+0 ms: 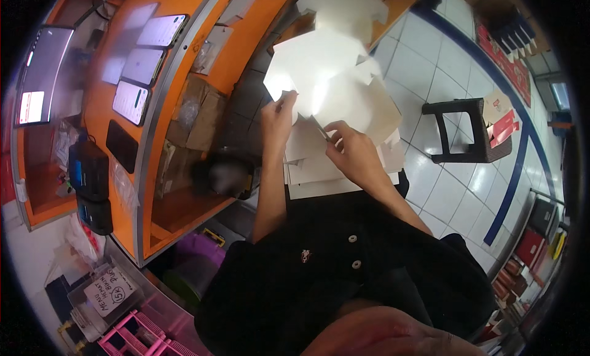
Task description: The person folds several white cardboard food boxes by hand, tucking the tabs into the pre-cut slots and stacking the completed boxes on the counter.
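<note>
A white die-cut cardboard sheet (313, 58), shaped like an unfolded box with notched flaps, lies over a stack of pale cardboard (329, 187) in front of me. Bright light washes out its surface. My left hand (278, 117) pinches the sheet's near left edge between thumb and fingers. Close by on the right, my right hand (356, 153) is closed with thumb and fingers on a slim, pale strip-like piece (321, 130) at the sheet's near edge. Whether that piece is a tool or a flap I cannot make out.
Left of me runs an orange counter (101, 79) bearing several phones (131, 101), with brown cardboard (203, 110) on its shelves. A dark stool (479, 131) with papers stands on the tiled floor at right. Pink baskets (132, 337) sit lower left.
</note>
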Motion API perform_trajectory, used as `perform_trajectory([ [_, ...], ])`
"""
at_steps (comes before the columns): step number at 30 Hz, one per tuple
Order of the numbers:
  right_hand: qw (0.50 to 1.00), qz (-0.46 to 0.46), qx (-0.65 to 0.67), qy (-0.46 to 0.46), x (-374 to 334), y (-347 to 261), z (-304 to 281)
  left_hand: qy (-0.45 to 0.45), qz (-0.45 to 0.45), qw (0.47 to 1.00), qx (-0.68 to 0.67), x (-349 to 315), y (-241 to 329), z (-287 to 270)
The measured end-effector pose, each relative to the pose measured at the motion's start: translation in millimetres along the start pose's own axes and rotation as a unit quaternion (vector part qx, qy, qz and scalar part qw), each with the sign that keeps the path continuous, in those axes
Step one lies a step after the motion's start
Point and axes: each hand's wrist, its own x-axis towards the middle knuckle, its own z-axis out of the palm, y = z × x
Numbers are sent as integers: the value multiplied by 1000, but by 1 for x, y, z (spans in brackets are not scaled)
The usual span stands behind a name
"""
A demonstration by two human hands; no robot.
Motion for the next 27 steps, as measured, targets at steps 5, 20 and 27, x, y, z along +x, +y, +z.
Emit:
perform_trajectory([
  [5, 998, 33, -61, 1, 8, 17, 17, -5, 4, 1000, -2, -18, 2, 8],
  [20, 998, -45, -6, 54, 17, 28, 29, 25, 65, 989, -130, -66, -20, 44],
  [27, 995, -37, 92, 22, 11, 16, 7, 49, 51, 996, 61, -56, -16, 12],
])
